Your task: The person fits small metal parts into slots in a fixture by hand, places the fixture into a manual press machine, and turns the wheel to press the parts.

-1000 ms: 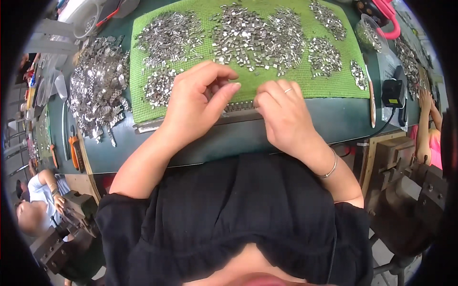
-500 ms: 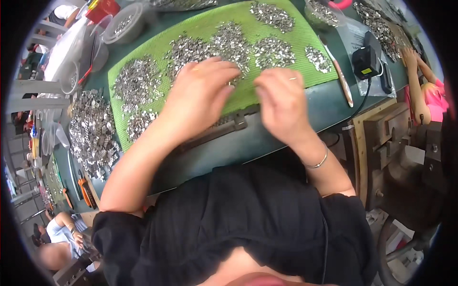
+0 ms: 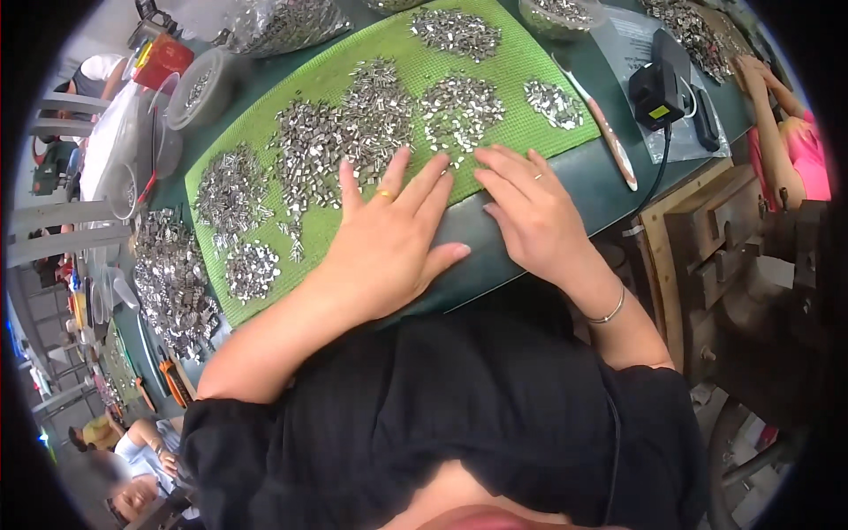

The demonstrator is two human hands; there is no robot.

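Observation:
My left hand [image 3: 389,234] lies with fingers spread at the near edge of the green mat [image 3: 309,238]. Its fingertips reach the near side of a large pile of small silvery metal pieces [image 3: 327,141]. My right hand [image 3: 534,208] rests to its right, fingers stretched over the mat's edge and the thumb lower. It is nearest to another pile of shiny pieces [image 3: 461,110]. Nothing shows in either hand; what lies under the palms is hidden. Farther off on the mat are a far pile [image 3: 455,34], a small right pile [image 3: 554,103] and two left piles.
A heap of metal strips [image 3: 172,283] lies left of the mat, with orange-handled pliers [image 3: 174,382] below it. Plastic tubs [image 3: 196,88] and a filled bag [image 3: 287,25] stand behind. Right are a pale-handled tool [image 3: 609,132], a black device with cable [image 3: 658,95] and another person's arms [image 3: 768,115].
My left hand has come down and nearer, its bent fingers now spread. The right hand has lowered, its fingers straighter. The dark metal bar at the table's near side no longer shows.

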